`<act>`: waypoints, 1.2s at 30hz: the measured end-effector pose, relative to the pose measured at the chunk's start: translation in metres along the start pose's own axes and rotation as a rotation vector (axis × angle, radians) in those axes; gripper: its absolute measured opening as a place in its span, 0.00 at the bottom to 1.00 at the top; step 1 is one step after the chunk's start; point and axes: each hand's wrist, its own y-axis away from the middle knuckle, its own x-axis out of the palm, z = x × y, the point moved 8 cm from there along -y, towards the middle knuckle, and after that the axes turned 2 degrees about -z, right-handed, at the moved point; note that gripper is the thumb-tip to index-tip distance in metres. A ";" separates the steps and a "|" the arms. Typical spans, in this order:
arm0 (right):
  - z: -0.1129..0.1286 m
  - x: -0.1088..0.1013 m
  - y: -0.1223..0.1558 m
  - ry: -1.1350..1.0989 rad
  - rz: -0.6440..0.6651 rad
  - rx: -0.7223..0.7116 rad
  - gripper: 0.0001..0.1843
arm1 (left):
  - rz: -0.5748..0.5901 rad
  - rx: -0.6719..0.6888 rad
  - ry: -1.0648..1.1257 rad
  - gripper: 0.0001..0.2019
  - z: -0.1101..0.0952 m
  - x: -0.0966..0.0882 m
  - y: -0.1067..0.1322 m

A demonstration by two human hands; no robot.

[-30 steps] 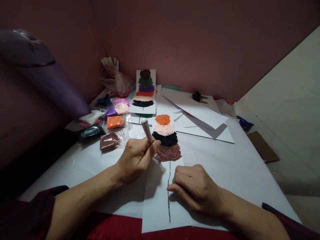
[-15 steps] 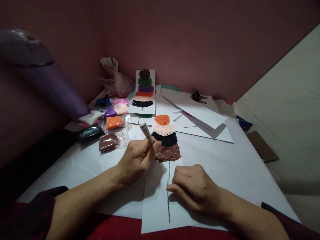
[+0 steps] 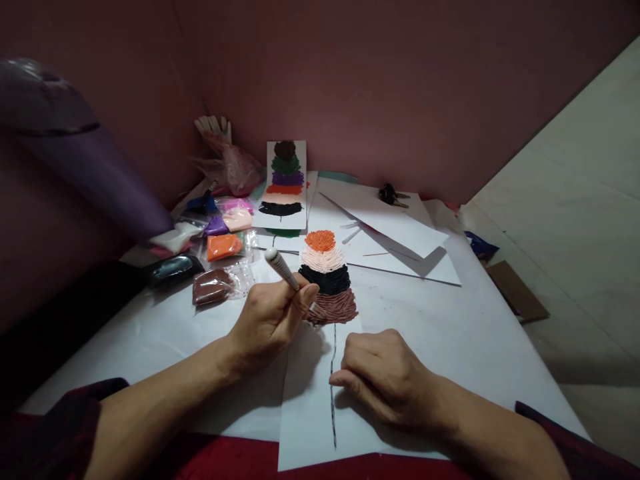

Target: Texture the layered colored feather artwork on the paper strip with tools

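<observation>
My left hand (image 3: 273, 313) pinches a white pen (image 3: 281, 268) with small print on its barrel, its upper end leaning up and left. The pen's lower end is at the left part of a brown clay band (image 3: 337, 308). Above this band lie black (image 3: 327, 280), pale pink (image 3: 323, 259) and orange (image 3: 320, 240) clay layers with scored lines, on a white paper sheet (image 3: 305, 427). A dark drawn line (image 3: 333, 387) runs down from the brown clay. My right hand (image 3: 383, 373) rests on the sheet beside that line, fingers curled in and thumb pointing left; nothing shows in it.
Bagged clay lies at the left: brown (image 3: 213, 287), orange (image 3: 224, 247) and black (image 3: 175, 268) among several. Behind stands a card with coloured layers (image 3: 285, 180). White sheets (image 3: 400, 230), a thin stick (image 3: 376, 254) and keys (image 3: 393, 195) lie at the back right.
The view has shifted slightly, moving everything a little left. The pen's top leans further left and lower in my left hand. My right hand stays in place on the sheet.
</observation>
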 end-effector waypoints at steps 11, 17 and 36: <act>-0.022 -0.035 0.013 0.013 -0.453 0.328 0.09 | -0.147 0.067 -0.034 0.07 -0.007 -0.013 0.005; -0.032 -0.035 0.010 -0.104 -0.522 0.343 0.19 | -0.147 0.104 -0.057 0.07 -0.012 -0.014 0.006; 0.020 -0.060 0.013 0.367 -0.380 0.026 0.08 | 0.076 0.464 0.037 0.13 -0.067 0.015 0.030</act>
